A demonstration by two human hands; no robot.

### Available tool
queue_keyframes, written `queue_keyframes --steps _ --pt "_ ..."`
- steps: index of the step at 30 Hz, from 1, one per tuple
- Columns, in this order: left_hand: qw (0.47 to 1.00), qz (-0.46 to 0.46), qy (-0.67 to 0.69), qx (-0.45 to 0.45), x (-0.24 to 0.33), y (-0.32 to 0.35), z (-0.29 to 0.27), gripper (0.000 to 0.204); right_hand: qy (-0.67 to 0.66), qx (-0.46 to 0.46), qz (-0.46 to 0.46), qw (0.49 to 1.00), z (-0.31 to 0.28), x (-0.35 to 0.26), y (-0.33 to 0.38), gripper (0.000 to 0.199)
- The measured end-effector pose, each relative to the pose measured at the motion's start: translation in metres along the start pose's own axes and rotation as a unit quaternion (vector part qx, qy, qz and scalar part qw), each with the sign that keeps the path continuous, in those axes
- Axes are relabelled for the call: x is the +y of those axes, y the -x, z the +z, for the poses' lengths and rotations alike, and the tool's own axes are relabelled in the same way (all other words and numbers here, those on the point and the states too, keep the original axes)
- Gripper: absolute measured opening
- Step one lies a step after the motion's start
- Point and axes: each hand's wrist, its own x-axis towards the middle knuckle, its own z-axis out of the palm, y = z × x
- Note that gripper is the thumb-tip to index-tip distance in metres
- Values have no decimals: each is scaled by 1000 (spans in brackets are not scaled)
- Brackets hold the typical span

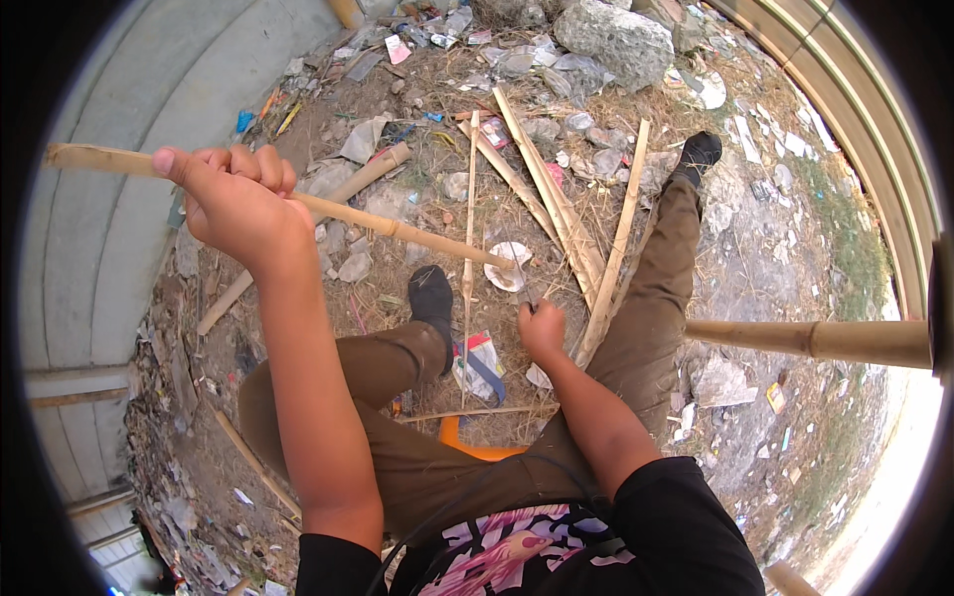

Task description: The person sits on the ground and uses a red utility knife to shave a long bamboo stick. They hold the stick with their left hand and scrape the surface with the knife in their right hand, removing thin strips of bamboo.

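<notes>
Closest in, bottom edge of the frame: a black shirt [686,526] with a pinkish print, then brown trousers [636,338], legs apart, with a bit of something orange [453,435] showing between them. Dark-covered feet, one near the center [430,303], the other upper right [702,151].

The right hand [543,330] sits just right of center, fingers curled around the dark handle of what looks like a thin blade [520,273]. That blade is right by the tip of a bamboo stick [417,234]; can't tell if it's actually touching. The stick slants from the left side of the frame down to the middle, and the left hand [243,204], upper left, has it wrapped in a fist, thumb lying along it. There's a whitish round piece [500,276] under the tip.

Further out, split bamboo strips [549,194] lie on littered ground, upper center. A thick pole [810,340] juts in from the right. Way back: a big grey rock [614,45] up top, and a grey wall [109,199] down the left.
</notes>
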Motion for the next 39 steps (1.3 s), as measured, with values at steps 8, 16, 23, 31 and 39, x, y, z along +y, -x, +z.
queue_keyframes --steps 8,16,23,31,39 --pt "1000 -5 17 -1 19 6 10 56 109 -46 58 991 11 28 -5 42" --pt "998 41 29 -46 10 6 8 59 -32 93 -25 995 14 17 -23 43" --pt "996 29 56 -62 -1 4 1 63 -145 112 -50 982 -19 -29 1 35" --pt "998 7 60 -25 0 -9 -13 58 48 -30 25 998 32 33 -7 36" --pt "998 -13 66 -19 -4 -22 -25 57 -42 -33 1 999 7 5 3 40"
